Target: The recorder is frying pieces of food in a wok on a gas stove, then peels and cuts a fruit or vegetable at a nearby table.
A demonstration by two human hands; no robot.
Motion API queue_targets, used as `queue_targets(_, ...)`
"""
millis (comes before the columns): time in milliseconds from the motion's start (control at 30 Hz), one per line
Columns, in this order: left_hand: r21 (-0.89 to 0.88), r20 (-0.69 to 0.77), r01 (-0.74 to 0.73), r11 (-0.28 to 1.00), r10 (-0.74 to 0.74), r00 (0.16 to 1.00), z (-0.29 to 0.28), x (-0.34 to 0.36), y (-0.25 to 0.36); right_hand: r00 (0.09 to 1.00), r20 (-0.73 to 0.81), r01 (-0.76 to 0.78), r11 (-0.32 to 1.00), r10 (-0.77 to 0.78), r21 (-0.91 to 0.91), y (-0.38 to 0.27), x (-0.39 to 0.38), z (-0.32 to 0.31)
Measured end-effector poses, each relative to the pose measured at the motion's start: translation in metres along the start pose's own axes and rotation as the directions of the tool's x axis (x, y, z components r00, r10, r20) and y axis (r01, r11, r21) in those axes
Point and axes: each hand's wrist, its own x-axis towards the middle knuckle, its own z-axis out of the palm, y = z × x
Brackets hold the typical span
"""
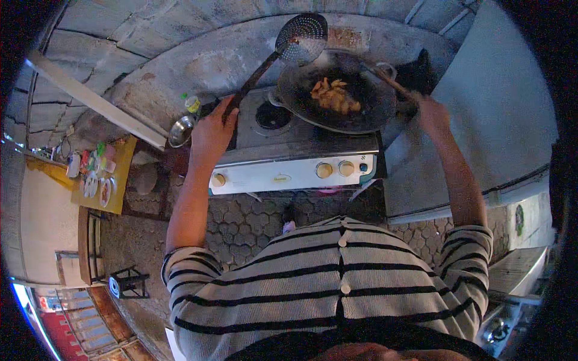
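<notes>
My left hand [214,126] is closed on the dark handle of a perforated metal skimmer [301,39], whose head is raised at the back, above the rim of a black wok [295,108]. Golden-brown fried pieces [334,96] lie in the wok. My right hand [430,114] grips a wooden-handled utensil [391,81] that reaches over the wok's right side; its far end is hard to make out. The wok sits on the right of a stove [271,168] with a white front and knobs. An uncovered burner [271,117] is left of it.
A steel bowl [180,132] and a green-capped bottle [191,103] are left of the stove. A yellow table [120,186] with plates and items is farther left. A stool [129,283] stands behind at lower left. A pale panel [481,150] borders the right.
</notes>
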Motion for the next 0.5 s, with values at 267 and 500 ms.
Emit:
queue_targets(267,0.010,-0.044,-0.041,0.999,0.041,0.998,-0.001,0.011,-0.031,0.999,-0.049,0.003,0.986,0.005,0.168,-0.005,-0.019,0.010)
queue_targets(500,-0.078,-0.158,-0.110,0.991,0.097,0.983,0.017,0.027,-0.061,0.839,0.536,-0.536,0.324,0.096,0.780,0.015,-0.010,0.056)
